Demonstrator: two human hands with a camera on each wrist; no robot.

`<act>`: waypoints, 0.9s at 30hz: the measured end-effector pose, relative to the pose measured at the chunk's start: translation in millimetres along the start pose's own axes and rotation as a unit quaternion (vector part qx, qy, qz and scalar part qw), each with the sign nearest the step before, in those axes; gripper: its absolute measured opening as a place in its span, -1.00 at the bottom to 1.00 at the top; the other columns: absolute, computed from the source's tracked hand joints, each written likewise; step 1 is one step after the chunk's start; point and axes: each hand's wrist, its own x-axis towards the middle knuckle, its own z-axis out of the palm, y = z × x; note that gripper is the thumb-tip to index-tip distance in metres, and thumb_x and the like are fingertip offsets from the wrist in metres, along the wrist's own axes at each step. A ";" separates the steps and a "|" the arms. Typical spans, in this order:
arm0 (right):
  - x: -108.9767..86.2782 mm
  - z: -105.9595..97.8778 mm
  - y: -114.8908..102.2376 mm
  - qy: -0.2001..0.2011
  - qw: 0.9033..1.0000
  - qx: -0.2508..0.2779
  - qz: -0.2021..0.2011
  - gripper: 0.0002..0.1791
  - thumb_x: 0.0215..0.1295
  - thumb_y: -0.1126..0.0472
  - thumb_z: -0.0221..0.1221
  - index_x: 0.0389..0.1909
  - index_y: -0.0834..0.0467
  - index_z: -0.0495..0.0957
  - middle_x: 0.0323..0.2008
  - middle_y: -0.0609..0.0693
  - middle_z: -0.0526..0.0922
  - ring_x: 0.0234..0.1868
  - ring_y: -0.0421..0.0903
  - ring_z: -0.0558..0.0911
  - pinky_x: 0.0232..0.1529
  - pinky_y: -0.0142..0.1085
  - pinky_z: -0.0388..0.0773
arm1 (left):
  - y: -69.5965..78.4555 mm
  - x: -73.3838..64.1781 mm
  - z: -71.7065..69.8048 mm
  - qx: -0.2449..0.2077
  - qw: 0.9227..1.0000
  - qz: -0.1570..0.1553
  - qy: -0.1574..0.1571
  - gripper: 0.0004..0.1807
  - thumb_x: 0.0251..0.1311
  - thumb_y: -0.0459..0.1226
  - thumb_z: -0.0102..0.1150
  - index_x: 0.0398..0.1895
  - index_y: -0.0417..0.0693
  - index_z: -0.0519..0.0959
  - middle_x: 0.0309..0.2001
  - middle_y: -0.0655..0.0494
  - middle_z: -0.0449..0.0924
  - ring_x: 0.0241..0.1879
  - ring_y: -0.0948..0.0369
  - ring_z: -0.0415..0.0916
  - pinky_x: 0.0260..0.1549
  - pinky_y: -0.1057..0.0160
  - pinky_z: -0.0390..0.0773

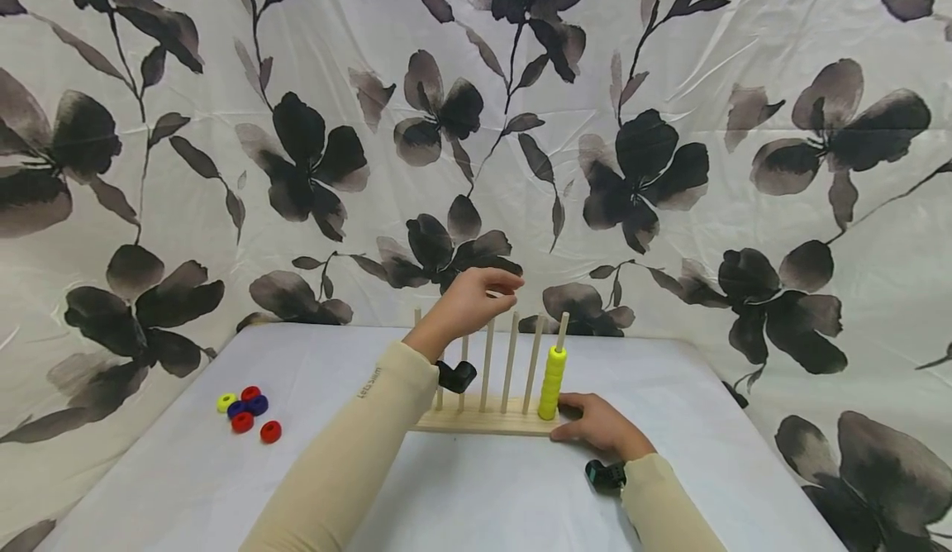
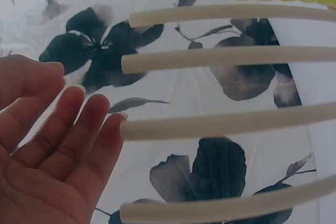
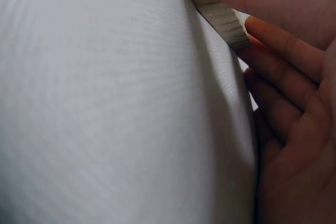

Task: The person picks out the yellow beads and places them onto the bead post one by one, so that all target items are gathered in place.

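A wooden peg rack [image 1: 487, 425] stands on the table with several upright dowels along its base. Its rightmost dowel carries a stack of yellow rings [image 1: 552, 383], the bare tip rising above them. Over the dowel tops at the left is my left hand [image 1: 470, 300], fingers gently bent and thumb near the index finger. In the left wrist view, nothing shows between those fingers, and a fingertip [image 2: 116, 124] overlaps one dowel's end [image 2: 128, 129]. My right hand [image 1: 601, 426] grips the right end of the base, thumb in front and fingers behind; the right wrist view shows the base's end [image 3: 228, 24].
On the table's left lie loose rings: a yellow ring [image 1: 226, 402], several red ones, including a red ring [image 1: 271, 431] nearest the front, and blue rings such as the blue ring [image 1: 257, 404]. A flowered cloth [image 1: 535, 230] hangs behind the white-covered table [image 1: 461, 494].
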 end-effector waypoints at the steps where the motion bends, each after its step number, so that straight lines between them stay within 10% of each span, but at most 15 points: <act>1: -0.3 -0.2 0.4 0.001 1.000 0.001 -0.001 -0.16 -0.13 -0.05 0.50 0.25 0.12 0.48 0.29 0.11 0.48 0.39 0.18 0.34 0.38 0.18 0.20 | -1.0 -1.1 -1.6 0.000 1.000 0.000 0.002 -0.67 0.33 -0.24 0.13 0.14 0.05 0.59 0.14 0.06 0.60 0.11 0.15 0.56 0.03 0.13 0.61; 27: 1.2 -2.0 2.9 0.006 1.000 0.010 -0.004 -0.17 -0.15 -0.04 0.51 0.24 0.07 0.50 0.29 0.08 0.48 0.39 0.16 0.33 0.39 0.18 0.18 | -34.5 -46.9 -52.0 0.013 0.997 -0.048 0.055 -0.71 0.35 -0.16 0.12 0.09 0.07 0.61 0.12 0.03 0.59 0.06 0.02 0.59 0.04 0.00 0.59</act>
